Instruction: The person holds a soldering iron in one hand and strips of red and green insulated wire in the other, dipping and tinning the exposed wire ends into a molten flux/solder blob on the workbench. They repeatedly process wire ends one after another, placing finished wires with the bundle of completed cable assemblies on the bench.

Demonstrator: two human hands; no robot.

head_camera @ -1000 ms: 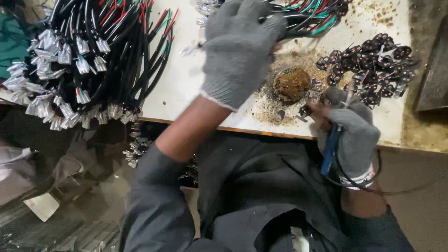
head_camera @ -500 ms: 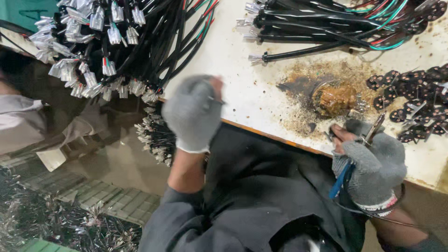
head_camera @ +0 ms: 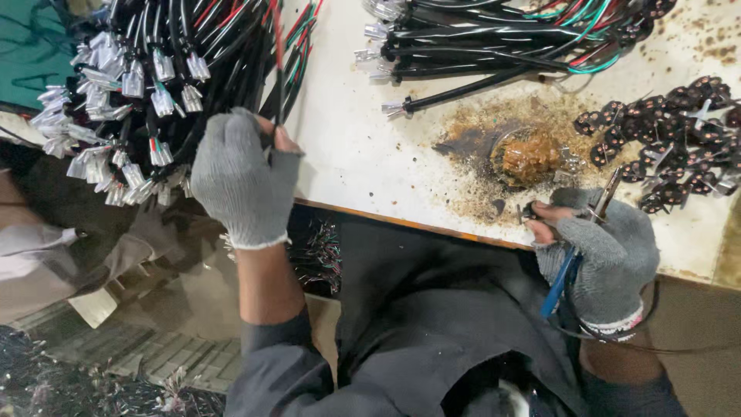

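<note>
The white, stained table [head_camera: 363,162] runs beyond both sets of fingers, its wooden front edge just below them. Hanging over that edge, up and to the left of the left-hand fingers, is the big bundle of black cables with red and green cores and clear-sleeved metal terminals [head_camera: 147,85]. A second bundle of black, red and green cables [head_camera: 509,35] lies on the table well above the right-hand fingers. To the upper right of those fingers sits the heap of small dark brown round parts [head_camera: 671,135], and just above them the small round tin of brown paste [head_camera: 526,158], ringed by brown crumbs. The left hand [head_camera: 243,174], in a grey knit fingerless glove, is raised from a bare forearm with its back to the camera, the wrist bent up towards the hanging bundle; its fingers [head_camera: 282,140] are closed together on a single thin black cable [head_camera: 279,69] that rises straight up from them beside the bundle. The right hand [head_camera: 598,247], gloved the same way, rests low at the table's front edge with the forearm drawn in to the body; it grips a blue-handled tool with a metal tip [head_camera: 575,247], handle running down past the palm, while its bare fingertips [head_camera: 540,220] are pinched on a tiny dark part too small to make out.
</note>
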